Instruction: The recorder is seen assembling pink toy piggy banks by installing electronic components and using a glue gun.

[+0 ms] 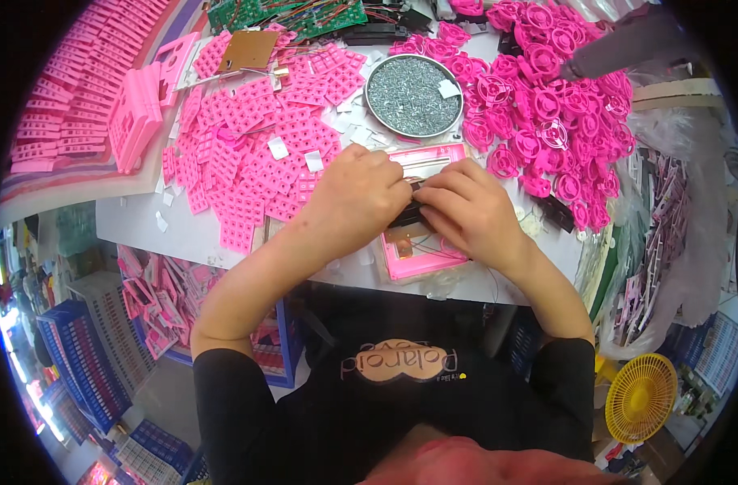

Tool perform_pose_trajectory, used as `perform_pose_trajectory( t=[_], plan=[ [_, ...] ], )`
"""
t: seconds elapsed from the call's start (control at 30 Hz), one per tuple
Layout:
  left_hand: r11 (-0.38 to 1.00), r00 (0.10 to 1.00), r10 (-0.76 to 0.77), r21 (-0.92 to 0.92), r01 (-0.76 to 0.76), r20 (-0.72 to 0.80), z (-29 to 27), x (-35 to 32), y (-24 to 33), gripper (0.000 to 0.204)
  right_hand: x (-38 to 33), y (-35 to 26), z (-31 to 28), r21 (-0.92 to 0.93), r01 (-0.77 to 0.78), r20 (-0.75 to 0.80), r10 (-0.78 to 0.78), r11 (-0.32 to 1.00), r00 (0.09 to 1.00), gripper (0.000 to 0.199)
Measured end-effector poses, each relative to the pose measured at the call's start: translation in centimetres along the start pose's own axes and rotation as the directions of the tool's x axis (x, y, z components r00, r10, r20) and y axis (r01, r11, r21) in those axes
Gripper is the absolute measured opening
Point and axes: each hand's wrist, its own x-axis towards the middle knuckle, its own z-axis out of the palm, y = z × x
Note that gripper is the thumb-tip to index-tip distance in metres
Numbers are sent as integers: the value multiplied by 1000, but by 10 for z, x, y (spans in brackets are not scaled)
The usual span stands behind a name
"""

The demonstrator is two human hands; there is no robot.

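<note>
**A:** Your white desk point(126, 217) is looking seriously packed. Pink keypad pieces point(240, 145) are spreading across the left side, magenta wheel-shaped parts point(527, 145) are piling up on the right, and green circuit boards point(328, 23) are sitting along the far edge.

**B:** Yeah, and the pink case point(425, 266) is lying right in front of you, just on your side of the round dish point(414, 135) that's holding small silvery metal bits point(409, 93). What are your hands doing, though?

**A:** Your left hand point(361, 190) is curling over the case, knuckles up, and its fingertips are hiding by the dark piece point(409, 215) inside, so I can't tell if you're gripping it.

**B:** Same with your right hand point(474, 210), tbh. You're bending its fingers in toward that dark piece from the other side, but I can't tell what they're pinching, if anything.
</note>
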Motion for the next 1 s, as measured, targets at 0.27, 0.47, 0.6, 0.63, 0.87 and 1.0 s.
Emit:
perform_pose_trajectory(
  t=[0.27,0.47,0.6,0.63,0.87,1.0],
  plan=[
    [899,962,-248,-341,274,117,-2,-2,8,14,0,-11,2,-71,8,56,-4,997,998,23],
    [760,902,-381,-486,431,204,4,-1,4,17,1,-20,1,-196,1,106,21,981,994,24],
    [686,860,-423,-518,510,286,0,3,3,16,3,-37,-1,-357,-4,153,63,934,986,27],
    [688,857,-423,-512,514,294,-1,4,2,16,4,-37,-1,-347,-20,169,84,938,982,27],
    [606,830,-430,-569,557,354,1,6,-1,14,14,-25,-9,-148,-101,217,132,984,967,22],
    [494,793,-456,-626,603,404,-1,6,0,12,12,-25,-4,-272,-15,235,81,962,969,20]
  ],
)
